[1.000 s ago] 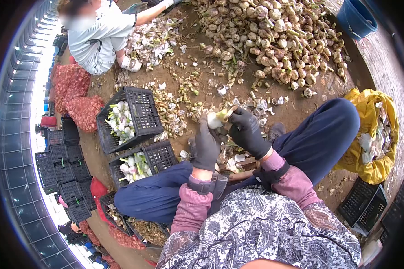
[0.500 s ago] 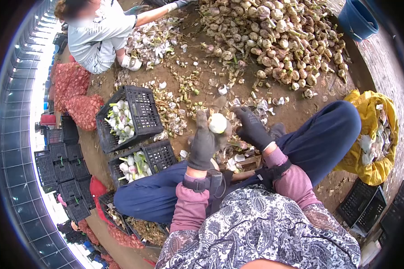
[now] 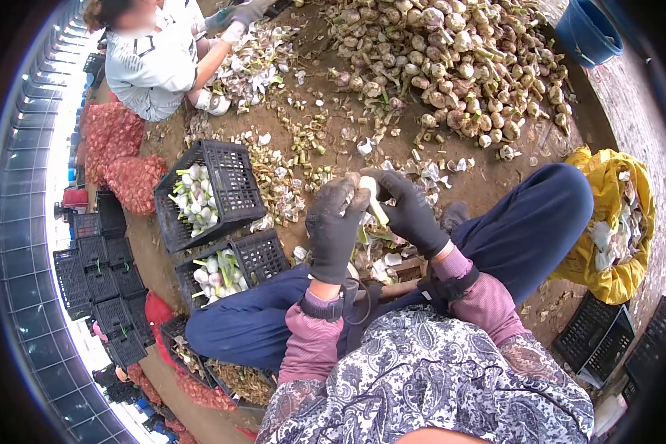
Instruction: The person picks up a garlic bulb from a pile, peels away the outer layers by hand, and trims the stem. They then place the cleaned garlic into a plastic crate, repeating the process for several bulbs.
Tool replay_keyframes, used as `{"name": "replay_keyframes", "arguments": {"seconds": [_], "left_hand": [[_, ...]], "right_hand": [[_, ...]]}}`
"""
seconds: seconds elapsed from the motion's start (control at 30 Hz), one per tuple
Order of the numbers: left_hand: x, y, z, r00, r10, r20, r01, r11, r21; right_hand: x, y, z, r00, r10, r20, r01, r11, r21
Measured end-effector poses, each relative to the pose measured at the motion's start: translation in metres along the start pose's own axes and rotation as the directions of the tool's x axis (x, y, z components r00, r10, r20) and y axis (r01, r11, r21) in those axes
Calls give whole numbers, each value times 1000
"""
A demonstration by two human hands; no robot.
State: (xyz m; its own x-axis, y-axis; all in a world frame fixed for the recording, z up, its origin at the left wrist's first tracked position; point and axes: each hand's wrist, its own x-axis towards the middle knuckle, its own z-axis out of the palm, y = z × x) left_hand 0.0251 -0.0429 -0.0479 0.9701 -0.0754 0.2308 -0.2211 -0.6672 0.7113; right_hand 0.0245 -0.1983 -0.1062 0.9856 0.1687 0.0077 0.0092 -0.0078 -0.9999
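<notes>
Blue bkt (image 3: 584,38) top R; co-worker (image 3: 149,70) top L.

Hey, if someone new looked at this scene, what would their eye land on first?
Probably the big heap of garlic bulbs spread over the floor beyond the wearer's knees, towards the upper right. Next might come the pale, stemmed bulb at the centre, between the dark-gloved left hand and right hand. The bright yellow sack also stands out, at the right beside the wearer's knee.

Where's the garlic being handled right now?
Head view, near centre: the garlic is held between the left hand and the right hand, stem pointing toward the lap.
</notes>
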Motion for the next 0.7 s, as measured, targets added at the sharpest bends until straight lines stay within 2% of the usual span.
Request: {"name": "replay_keyframes", "arguments": {"seconds": [0.03,0.13,0.23,0.3,0.33,0.37,0.4,0.43,0.5,0.53,0.57,0.6,0.63,0.67,0.7], "left_hand": [[-1,-2,1,1000,21,-16,-20,998,61],[-6,-11,8,990,144,-3,-141,969,203],[1,4,11,999,46,-3,-42,941,335],[7,-3,9,983,-185,2,185,983,-10],[9,-5,8,956,-292,35,294,938,-183],[13,7,6,898,-435,69,421,801,-425],[9,-2,10,886,-441,147,450,736,-505],[1,-20,15,871,-437,226,481,661,-576],[-10,-21,23,822,-453,346,554,494,-670],[-16,-20,29,823,-429,372,556,475,-682],[-21,-20,33,825,-405,394,556,456,-695],[-22,-22,36,828,-381,411,554,437,-709],[-22,-26,37,790,-384,478,605,361,-710],[-22,-30,38,801,-368,472,593,387,-706],[-23,-35,40,811,-351,467,582,412,-701]], "right_hand": [[2,-1,0,991,-129,-21,126,987,-99],[0,6,-4,981,-192,-17,182,950,-255],[-1,17,-2,947,-315,-69,284,915,-286],[1,6,-3,980,-192,-60,186,978,-92],[2,0,-4,990,-131,-46,131,991,6],[2,-4,-2,993,-101,-65,111,977,181],[2,-7,0,995,-69,-79,92,932,350],[2,-9,0,996,-35,-87,74,858,509],[1,-2,-3,991,-84,-107,129,831,542],[-2,6,-4,987,-105,-117,153,817,556],[-2,13,-1,995,74,-68,-24,828,561],[-1,19,-1,994,77,-73,-12,768,641],[0,26,1,994,80,-77,-1,700,714],[2,24,1,993,84,-82,12,625,781],[5,22,0,989,-35,-142,117,775,622]]}}
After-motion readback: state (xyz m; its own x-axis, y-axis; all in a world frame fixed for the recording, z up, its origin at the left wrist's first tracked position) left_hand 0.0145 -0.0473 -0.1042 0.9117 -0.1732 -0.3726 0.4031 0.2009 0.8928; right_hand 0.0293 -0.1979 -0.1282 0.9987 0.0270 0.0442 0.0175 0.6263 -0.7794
